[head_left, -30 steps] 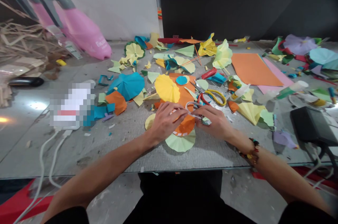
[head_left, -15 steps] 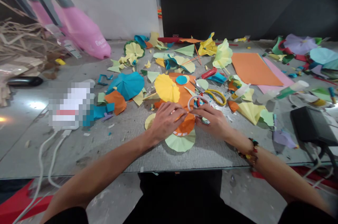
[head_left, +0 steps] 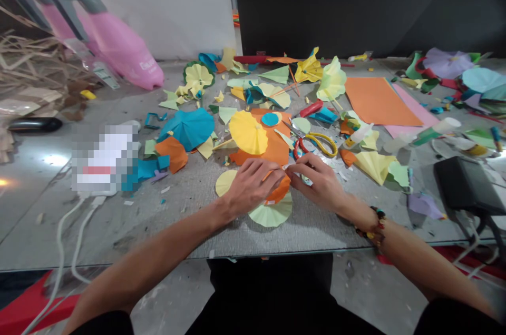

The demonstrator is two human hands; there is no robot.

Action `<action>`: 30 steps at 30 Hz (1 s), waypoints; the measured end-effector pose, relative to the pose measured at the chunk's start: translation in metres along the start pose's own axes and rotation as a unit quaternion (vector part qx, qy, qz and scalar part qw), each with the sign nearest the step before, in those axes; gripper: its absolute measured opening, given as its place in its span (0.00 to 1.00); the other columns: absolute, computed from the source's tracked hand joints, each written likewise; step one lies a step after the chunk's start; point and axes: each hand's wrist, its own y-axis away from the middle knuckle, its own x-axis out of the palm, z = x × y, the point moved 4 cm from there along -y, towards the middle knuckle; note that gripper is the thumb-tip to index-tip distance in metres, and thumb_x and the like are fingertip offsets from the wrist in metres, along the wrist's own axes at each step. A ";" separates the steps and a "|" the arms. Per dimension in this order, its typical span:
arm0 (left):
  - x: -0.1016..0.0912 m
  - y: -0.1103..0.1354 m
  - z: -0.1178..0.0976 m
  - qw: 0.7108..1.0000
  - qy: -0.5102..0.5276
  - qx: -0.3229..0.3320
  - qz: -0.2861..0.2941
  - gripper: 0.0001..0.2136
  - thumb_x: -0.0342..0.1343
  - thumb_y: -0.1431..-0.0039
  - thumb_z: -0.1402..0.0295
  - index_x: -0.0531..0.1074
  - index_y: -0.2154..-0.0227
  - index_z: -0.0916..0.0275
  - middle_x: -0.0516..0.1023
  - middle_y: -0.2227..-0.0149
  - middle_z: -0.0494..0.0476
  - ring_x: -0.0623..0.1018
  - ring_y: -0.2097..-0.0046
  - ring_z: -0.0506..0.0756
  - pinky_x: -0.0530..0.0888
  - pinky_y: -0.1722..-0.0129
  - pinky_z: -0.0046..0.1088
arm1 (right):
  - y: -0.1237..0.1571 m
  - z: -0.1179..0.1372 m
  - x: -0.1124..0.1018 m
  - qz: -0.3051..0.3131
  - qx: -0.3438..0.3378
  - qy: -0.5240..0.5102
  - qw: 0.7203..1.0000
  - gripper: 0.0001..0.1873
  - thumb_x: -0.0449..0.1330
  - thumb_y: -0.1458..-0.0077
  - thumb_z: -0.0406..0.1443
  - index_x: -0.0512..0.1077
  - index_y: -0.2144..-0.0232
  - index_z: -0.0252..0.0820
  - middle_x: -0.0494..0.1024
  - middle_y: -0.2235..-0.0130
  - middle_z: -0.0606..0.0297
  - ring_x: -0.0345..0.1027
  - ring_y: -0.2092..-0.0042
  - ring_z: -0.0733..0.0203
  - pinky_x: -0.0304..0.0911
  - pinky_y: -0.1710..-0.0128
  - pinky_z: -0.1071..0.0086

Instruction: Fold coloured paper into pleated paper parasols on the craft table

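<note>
Left of the work, a blue paper umbrella (head_left: 185, 128) sits on the counter (head_left: 190, 224), and a pale yellow disc (head_left: 224, 182) lies just beside the left hand (head_left: 253, 185). Its fingers curve down over an orange paper piece (head_left: 279, 191), though I cannot tell whether they grip it. That piece lies between the 2 hands, on a pale green pleated fan (head_left: 271, 215). The right hand (head_left: 316, 182) closes narrowly at the paper's edge. The paper looks light, thin and soft, likely to crease or tear, so its rim seems the best place to pinch. Just beyond the right hand sit scissors (head_left: 312, 145) with red and yellow handles. Further right, a black case (head_left: 466, 185) shows nothing of its inside.
</note>
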 end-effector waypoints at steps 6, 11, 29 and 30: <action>-0.009 -0.004 -0.004 0.998 -0.039 0.044 0.000 0.08 0.55 0.31 0.75 0.72 0.52 0.60 0.80 0.58 0.56 0.78 0.59 0.54 0.70 0.56 0.33 | 0.001 0.003 -0.002 -0.006 0.003 -0.026 1.000 0.08 0.57 0.31 0.32 0.74 0.54 0.46 0.74 0.60 0.60 0.71 0.60 0.59 0.69 0.61 0.64; -0.015 -0.007 -0.005 0.997 -0.042 0.059 -0.009 0.09 0.56 0.33 0.77 0.72 0.52 0.61 0.80 0.58 0.57 0.79 0.59 0.55 0.70 0.56 0.34 | 0.000 0.003 -0.001 0.000 0.014 -0.050 0.999 0.08 0.55 0.31 0.32 0.72 0.53 0.46 0.72 0.60 0.60 0.70 0.59 0.57 0.70 0.61 0.62; -0.018 -0.005 -0.002 0.996 -0.021 0.091 -0.010 0.12 0.56 0.33 0.77 0.72 0.50 0.59 0.81 0.56 0.55 0.80 0.55 0.54 0.71 0.51 0.33 | 0.002 0.006 0.001 0.000 0.048 -0.144 0.988 0.05 0.56 0.31 0.33 0.71 0.56 0.47 0.74 0.61 0.61 0.70 0.59 0.58 0.70 0.66 0.65; -0.020 -0.005 -0.002 0.996 -0.006 0.087 -0.014 0.12 0.56 0.33 0.77 0.72 0.50 0.58 0.81 0.56 0.54 0.80 0.56 0.53 0.71 0.50 0.32 | 0.002 0.008 0.002 -0.003 0.045 -0.147 0.988 0.05 0.57 0.31 0.33 0.71 0.56 0.47 0.74 0.61 0.61 0.70 0.59 0.58 0.70 0.66 0.65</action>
